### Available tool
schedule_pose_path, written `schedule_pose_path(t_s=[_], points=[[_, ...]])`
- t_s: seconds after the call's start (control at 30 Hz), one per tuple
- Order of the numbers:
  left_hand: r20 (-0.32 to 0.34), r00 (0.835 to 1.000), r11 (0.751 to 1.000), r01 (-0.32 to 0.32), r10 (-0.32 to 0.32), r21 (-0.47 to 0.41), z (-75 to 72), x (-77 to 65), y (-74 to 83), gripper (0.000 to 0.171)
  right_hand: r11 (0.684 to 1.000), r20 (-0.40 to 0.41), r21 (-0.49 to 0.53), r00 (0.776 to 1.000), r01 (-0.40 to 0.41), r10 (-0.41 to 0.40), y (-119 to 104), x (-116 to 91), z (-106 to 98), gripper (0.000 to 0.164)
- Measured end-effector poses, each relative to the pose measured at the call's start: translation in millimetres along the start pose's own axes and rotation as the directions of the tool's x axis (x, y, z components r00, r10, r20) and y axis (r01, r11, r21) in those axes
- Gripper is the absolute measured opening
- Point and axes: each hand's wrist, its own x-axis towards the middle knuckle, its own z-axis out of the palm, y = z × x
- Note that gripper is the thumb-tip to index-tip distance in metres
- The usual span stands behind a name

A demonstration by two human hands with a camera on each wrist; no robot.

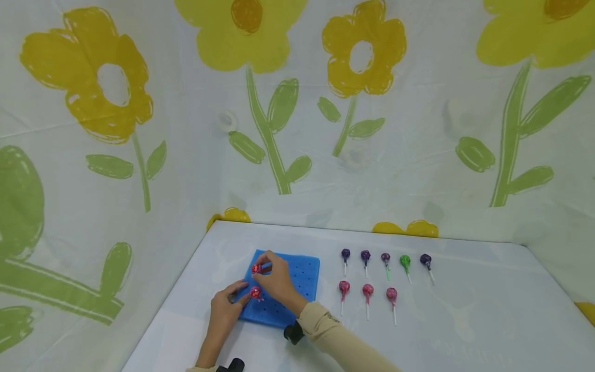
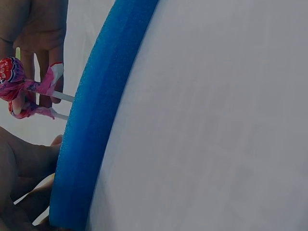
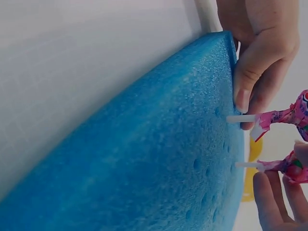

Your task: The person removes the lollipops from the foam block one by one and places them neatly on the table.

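Observation:
A blue foam board (image 1: 307, 266) dotted with small holes lies on the table. Two red-and-pink wrapped lollipops stand along its left side, their white sticks in the foam. My right hand (image 1: 279, 281) pinches the head of the farther lollipop (image 3: 274, 165); how deep its stick sits cannot be told. The nearer lollipop (image 1: 255, 293) stands free of the right hand's fingers, close to the left thumb. My left hand (image 1: 225, 310) holds the board's left edge, with the thumb (image 3: 243, 98) against the foam. Some left fingers are hidden.
Right of the board lie two rows of lollipops: a back row with several dark purple ones and a green lollipop (image 1: 405, 261), and a front row of three pink-red ones, including this lollipop (image 1: 344, 285). A flowered curtain (image 1: 325, 175) borders the white table (image 1: 465, 289).

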Motion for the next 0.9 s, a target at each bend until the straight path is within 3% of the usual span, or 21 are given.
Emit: schedule_pose_path(t_s=[0.47, 0.9], points=[[-0.006, 1.0, 1.0, -0.011, 0.011, 0.003, 1.6, -2.2, -0.6, 0.028, 1.0, -0.001, -0.011, 1.0, -0.021, 0.021, 0, -4, -6, 0.02], [-0.006, 0.999, 0.999, -0.032, 0.032, 0.008, 0.9, -2.7, 0.8, 0.028, 0.995, -0.019, 0.088, 0.999, 0.047, -0.046, -8, -6, -26, 0.023]])
